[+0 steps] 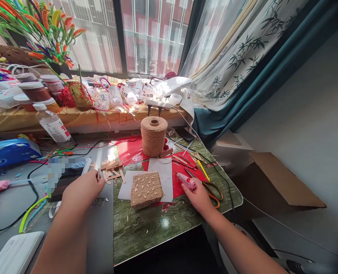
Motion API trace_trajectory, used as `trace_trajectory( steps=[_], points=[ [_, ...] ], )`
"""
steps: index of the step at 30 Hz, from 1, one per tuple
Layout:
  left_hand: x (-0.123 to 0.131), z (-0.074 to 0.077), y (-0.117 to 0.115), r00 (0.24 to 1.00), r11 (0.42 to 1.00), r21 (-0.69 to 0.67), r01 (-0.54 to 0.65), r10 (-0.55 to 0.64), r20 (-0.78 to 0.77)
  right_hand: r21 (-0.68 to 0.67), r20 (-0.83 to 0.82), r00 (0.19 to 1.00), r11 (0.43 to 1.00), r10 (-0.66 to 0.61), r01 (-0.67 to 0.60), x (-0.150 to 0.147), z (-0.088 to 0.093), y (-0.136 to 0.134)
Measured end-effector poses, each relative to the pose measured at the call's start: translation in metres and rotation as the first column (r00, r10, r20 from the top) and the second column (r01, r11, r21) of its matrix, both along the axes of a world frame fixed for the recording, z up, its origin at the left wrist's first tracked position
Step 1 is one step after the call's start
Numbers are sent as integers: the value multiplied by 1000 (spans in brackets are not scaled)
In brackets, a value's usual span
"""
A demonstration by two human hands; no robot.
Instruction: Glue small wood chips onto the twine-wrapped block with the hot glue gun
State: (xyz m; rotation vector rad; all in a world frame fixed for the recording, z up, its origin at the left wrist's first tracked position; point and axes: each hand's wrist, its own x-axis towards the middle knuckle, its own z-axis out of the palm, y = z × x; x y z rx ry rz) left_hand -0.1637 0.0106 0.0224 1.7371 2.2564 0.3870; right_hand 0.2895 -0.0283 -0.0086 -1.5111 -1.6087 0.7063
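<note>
My left hand (84, 186) is closed in a pinch beside a pile of wooden craft sticks (111, 169); what lies between its fingertips is too small to make out. My right hand (199, 198) is wrapped around a pink pen-shaped tube (186, 180), its tip pointing left. Between the hands stands a twine-wrapped box (146, 190) with several small pale chips scattered on its top. It rests on white paper (166, 179). Scissors (216, 192) with dark and orange handles lie just beyond my right hand.
A large twine spool (154, 137) stands behind the box, on red sheets (130, 150). A yellow pen (203, 170) and other tools lie right. At left are a clear bottle (54, 125), a black cable (33, 186) and a white device (17, 251). A cardboard box (285, 180) sits beyond the table edge.
</note>
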Motion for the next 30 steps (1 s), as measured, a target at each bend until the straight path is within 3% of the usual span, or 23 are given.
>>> trace_trajectory(
  steps=[3, 5, 10, 12, 14, 16, 25, 30],
  points=[
    [31, 17, -2, 999, 996, 88, 21, -17, -50, -31, 55, 998, 999, 15, -14, -2, 1, -2],
    [51, 21, -4, 995, 973, 212, 89, -94, 18, -51, 62, 998, 999, 18, -15, 3, 5, -5],
    [71, 12, -7, 957, 914, 392, 106, -200, 210, 62, 53, 998, 998, -16, 12, 46, 18, -10],
    [71, 8, -9, 944, 898, 431, 94, -218, 249, 15, 263, 963, 998, -56, 54, 70, 20, -9],
    [70, 7, -10, 938, 883, 463, 75, -219, 267, -130, 500, 866, 990, 24, 47, 91, 18, -7],
    [70, 8, -11, 935, 874, 484, 41, -205, 290, -220, 601, 793, 974, 97, 47, 105, 13, -5],
    [75, 14, -12, 893, 820, 539, -192, -82, 443, -346, 606, 784, 932, 132, 111, 118, 3, -7],
    [85, 37, -20, 819, 772, 592, -233, -172, 547, -244, 520, 852, 944, -66, 223, 137, 5, -16]
  ],
)
